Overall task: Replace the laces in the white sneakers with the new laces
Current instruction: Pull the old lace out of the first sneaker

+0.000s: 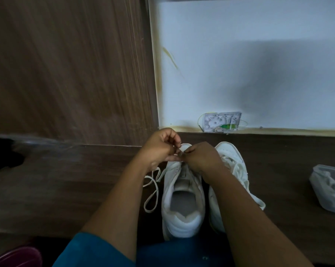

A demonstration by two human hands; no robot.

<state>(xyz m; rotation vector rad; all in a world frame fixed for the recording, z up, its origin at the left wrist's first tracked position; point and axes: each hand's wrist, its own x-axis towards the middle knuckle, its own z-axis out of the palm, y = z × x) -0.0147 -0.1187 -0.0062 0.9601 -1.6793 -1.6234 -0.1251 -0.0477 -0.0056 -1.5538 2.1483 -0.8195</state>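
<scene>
Two white sneakers stand side by side on the dark wooden surface, toes pointing away from me. The left sneaker (183, 199) is right in front of me, its opening facing up. My left hand (159, 146) and my right hand (200, 157) meet over its toe end, both with fingers curled and pinching a white lace (153, 186) near the front eyelets. The loose part of that lace loops on the surface to the left of the shoe. The right sneaker (234, 160) is partly hidden under my right forearm, and white lace lies bunched on top of it.
A clear plastic bag (328, 187) with white laces inside lies at the right edge. A small white wall box (221, 121) with thin wires sits at the base of the white wall. A wood-grain panel (66, 64) rises at the left. A dark object (0, 153) lies far left.
</scene>
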